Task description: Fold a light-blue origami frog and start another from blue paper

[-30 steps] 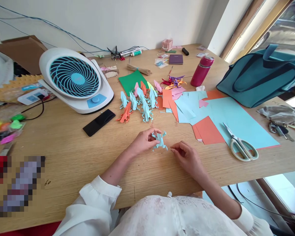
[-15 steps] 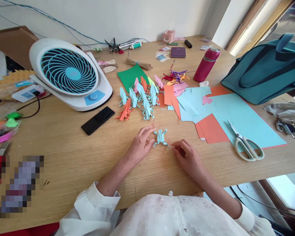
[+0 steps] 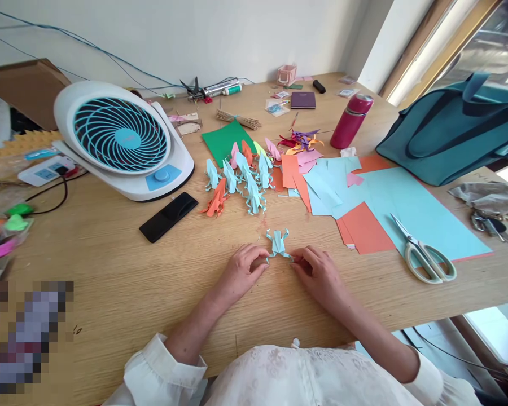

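Note:
A light blue origami frog (image 3: 278, 243) rests on the wooden table in front of me, its legs spread. My left hand (image 3: 243, 269) is at its lower left leg, thumb and fingertips pinched at the leg's end. On the other side, my right hand (image 3: 317, 272) is closed with its fingertips on the lower right leg. Beyond the frog stands a group of folded paper figures, among them a light blue one (image 3: 254, 194) and an orange one (image 3: 215, 198).
Scissors (image 3: 427, 256) lie on a large light blue sheet (image 3: 432, 211) at the right, beside orange paper (image 3: 369, 228). A black phone (image 3: 169, 216) and a white fan (image 3: 125, 141) are at the left. Farther back stand a magenta bottle (image 3: 350, 121) and a teal bag (image 3: 444, 127).
My left hand has moved down from the frog's upper left side to its lower left leg, its fingers now pinched. My right hand has come in closer to the lower right leg.

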The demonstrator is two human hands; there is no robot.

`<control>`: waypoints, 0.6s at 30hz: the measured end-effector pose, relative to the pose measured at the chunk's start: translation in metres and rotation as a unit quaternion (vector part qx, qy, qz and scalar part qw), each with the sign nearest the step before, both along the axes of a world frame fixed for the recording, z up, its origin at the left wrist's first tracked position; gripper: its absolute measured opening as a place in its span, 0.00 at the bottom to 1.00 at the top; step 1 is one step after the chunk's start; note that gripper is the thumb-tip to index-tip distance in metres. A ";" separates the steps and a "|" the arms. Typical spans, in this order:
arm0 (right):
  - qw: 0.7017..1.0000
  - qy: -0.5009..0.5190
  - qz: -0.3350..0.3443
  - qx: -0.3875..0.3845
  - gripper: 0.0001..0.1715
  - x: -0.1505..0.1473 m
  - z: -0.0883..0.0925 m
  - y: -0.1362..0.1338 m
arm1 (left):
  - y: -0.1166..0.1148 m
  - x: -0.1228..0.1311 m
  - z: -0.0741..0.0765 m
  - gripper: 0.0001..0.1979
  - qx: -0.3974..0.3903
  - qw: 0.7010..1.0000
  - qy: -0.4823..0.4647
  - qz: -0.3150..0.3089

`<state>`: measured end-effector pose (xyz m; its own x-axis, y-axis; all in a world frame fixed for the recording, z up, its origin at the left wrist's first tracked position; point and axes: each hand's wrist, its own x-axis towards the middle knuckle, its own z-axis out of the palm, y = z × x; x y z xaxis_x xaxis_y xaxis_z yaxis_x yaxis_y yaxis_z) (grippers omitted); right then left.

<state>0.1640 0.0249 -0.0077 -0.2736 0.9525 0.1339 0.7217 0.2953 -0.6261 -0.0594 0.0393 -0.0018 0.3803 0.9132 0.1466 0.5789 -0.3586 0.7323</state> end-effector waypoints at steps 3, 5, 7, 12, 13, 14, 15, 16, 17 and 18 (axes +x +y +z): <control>1.000 0.002 0.003 -0.003 0.05 -0.002 -0.001 0.004 | 0.000 0.003 -0.001 0.04 0.003 1.000 0.014 0.010; 1.000 0.005 0.002 -0.003 0.05 -0.003 -0.001 0.007 | 0.001 0.005 -0.001 0.03 0.009 1.000 0.021 0.017; 1.000 0.005 0.002 0.000 0.04 -0.004 -0.002 0.011 | 0.001 0.007 -0.002 0.03 0.013 0.999 0.023 0.025; 1.000 0.002 0.006 0.009 0.05 -0.007 -0.002 0.022 | 0.005 0.010 -0.004 0.03 0.025 0.998 0.019 0.060; 1.000 0.001 0.006 0.011 0.05 -0.008 -0.001 0.024 | 0.007 0.010 -0.005 0.03 0.030 0.997 0.019 0.066; 1.000 -0.001 0.006 0.013 0.06 -0.009 0.000 0.027 | 0.008 0.010 -0.006 0.04 0.037 0.997 0.019 0.071; 1.000 -0.003 0.007 0.015 0.06 -0.010 0.000 0.029 | 0.010 0.010 -0.006 0.04 0.044 0.996 0.021 0.075; 1.000 -0.004 0.009 0.018 0.06 -0.012 0.001 0.032 | 0.011 0.009 -0.007 0.04 0.052 0.995 0.025 0.077; 1.000 -0.004 0.012 0.022 0.07 -0.014 0.001 0.034 | 0.013 0.008 -0.007 0.04 0.061 0.995 0.032 0.077; 1.000 -0.004 0.016 0.026 0.07 -0.015 0.000 0.037 | 0.015 0.007 -0.007 0.04 0.071 0.994 0.041 0.077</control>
